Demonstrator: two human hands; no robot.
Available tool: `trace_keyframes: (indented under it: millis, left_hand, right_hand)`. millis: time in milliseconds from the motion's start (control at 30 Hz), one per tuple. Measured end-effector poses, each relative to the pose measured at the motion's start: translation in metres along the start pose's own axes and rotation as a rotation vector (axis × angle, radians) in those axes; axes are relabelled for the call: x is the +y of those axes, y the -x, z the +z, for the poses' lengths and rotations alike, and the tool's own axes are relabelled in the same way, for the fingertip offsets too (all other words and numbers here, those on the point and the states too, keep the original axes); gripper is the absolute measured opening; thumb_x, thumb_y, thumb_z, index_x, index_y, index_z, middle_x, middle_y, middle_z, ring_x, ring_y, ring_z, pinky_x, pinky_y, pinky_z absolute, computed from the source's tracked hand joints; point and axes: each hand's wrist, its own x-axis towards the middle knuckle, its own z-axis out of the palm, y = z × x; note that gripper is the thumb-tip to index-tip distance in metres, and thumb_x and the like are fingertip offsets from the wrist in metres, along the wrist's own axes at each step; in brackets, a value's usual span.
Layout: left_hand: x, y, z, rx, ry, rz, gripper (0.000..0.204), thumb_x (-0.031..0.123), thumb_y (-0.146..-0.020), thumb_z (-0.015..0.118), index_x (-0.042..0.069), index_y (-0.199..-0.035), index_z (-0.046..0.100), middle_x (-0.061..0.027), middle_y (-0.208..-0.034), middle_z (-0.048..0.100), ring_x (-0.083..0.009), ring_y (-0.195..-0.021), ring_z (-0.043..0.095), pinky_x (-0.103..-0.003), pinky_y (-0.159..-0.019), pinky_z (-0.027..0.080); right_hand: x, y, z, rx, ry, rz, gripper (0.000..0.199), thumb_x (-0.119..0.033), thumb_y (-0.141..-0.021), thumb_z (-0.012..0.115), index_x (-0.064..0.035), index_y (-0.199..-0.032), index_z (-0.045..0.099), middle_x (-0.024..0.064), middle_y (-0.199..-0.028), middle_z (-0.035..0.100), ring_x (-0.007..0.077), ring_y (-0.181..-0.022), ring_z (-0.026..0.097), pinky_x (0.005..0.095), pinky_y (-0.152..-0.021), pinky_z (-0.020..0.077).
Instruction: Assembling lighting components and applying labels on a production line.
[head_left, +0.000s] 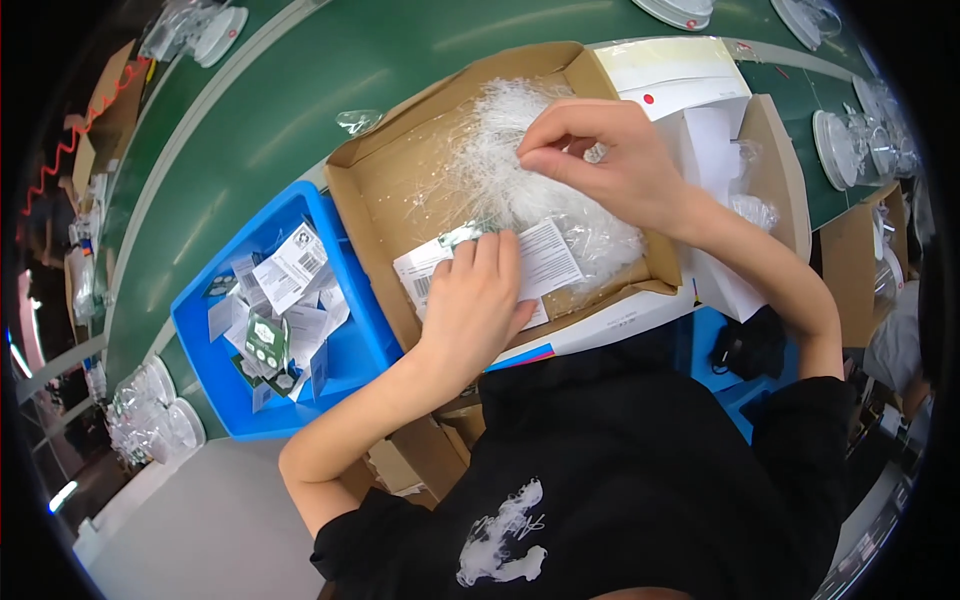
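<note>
A shallow brown cardboard box lies before me with a heap of thin clear plastic strands, which look like tag loops. Inside its near edge, white printed cards with a bit of green lie partly beneath my left hand. The fingers of that hand curl over the cards, with the thumb at their near side. Above the heap is my right hand, thumb and forefinger pinched together. Whatever sits in that pinch is too fine to make out. A clear plastic bag of strands lies below the right hand.
A blue bin at the left holds loose white and green cards. Right of the box stands an open white carton with paper and clear plastic. Clear-wrapped white round parts sit around the green table.
</note>
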Motion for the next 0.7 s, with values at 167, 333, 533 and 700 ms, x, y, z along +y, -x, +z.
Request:
trace_keyframes:
  millis: [167,333,533,700]
  left_hand:
    - [-0.022,0.002,-0.013,0.102,0.349,0.067,0.058,0.017,-0.078,0.065,-0.007,-0.127,0.047,-0.0199,-0.106,0.059,-0.0336,-0.095,0.062,-0.039,-0.08,0.052]
    - [-0.035,0.0,-0.032,0.013,1.099,-0.17,0.023,0.01,-0.097,0.049,-0.002,-0.111,0.063,-0.0154,-0.093,0.067,-0.0184,-0.082,0.063,-0.032,-0.079,0.049]
    - [-0.025,-0.008,-0.029,0.275,1.223,-0.287,0.071,-0.003,-0.083,0.071,0.002,-0.144,0.034,-0.0142,-0.1,0.071,-0.0176,-0.093,0.069,-0.029,-0.079,0.055]
    - [-0.038,-0.005,-0.022,0.238,1.002,-0.012,0.083,-0.003,-0.079,0.075,0.005,-0.149,0.03,-0.0135,-0.115,0.066,-0.0154,-0.1,0.064,-0.027,-0.083,0.052]
  right_hand:
    - [0.007,0.007,0.005,-0.075,-0.384,0.199,0.012,-0.009,-0.092,0.065,0.0,-0.084,0.063,0.0032,-0.084,0.064,0.007,-0.072,0.057,0.0215,-0.064,0.0475]
    - [0.016,0.009,0.011,0.001,-0.596,0.283,0.015,-0.008,-0.092,0.063,-0.0011,-0.079,0.059,0.006,-0.089,0.063,0.0096,-0.073,0.056,0.0242,-0.068,0.0483]
    - [0.022,0.013,0.022,-0.004,-0.151,-0.33,0.013,-0.011,-0.08,0.076,-0.005,-0.081,0.064,0.0141,-0.114,0.061,0.0252,-0.098,0.062,0.0312,-0.077,0.0492]
    - [0.028,0.013,0.026,-0.078,-0.222,-0.183,0.012,-0.009,-0.084,0.072,-0.0006,-0.083,0.063,0.0139,-0.112,0.061,0.0245,-0.095,0.062,0.0319,-0.076,0.0513]
